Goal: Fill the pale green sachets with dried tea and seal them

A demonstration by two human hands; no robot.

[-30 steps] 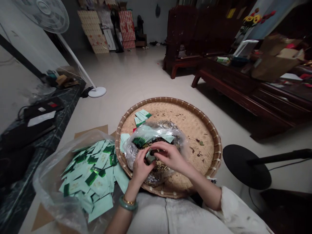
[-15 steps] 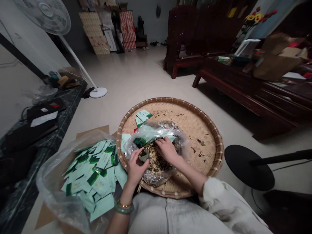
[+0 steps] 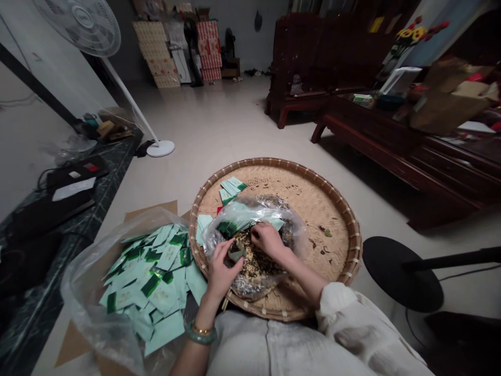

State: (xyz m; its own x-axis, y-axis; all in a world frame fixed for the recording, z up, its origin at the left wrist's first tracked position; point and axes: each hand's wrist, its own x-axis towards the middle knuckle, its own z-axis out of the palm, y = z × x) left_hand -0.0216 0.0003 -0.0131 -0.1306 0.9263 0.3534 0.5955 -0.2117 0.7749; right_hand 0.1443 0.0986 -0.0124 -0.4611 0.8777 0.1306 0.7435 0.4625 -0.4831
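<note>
Pinching small packet (image 3: 236, 255) over dried bits (image 3: 256, 268), left hand (image 3: 221, 265) at eight o'clock of plastic bag (image 3: 296, 230). Right hand (image 3: 268, 240) near bag's middle, fingers bunched, grip unclear. Bag in round tray (image 3: 332, 209); green sachets (image 3: 158, 282) outside, eight o'clock.

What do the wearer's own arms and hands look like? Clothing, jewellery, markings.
Left hand: ungloved; wrist wears a thin gold-coloured bracelet and, on its elbow side, a thicker, smooth, round green bangle. No sleeve shows on that forearm.
Right hand: ungloved, wrist without jewellery; a loose, wrinkled off-white cloth sleeve leaves most of the forearm uncovered. Rings or fine markings: too small to tell.
</note>
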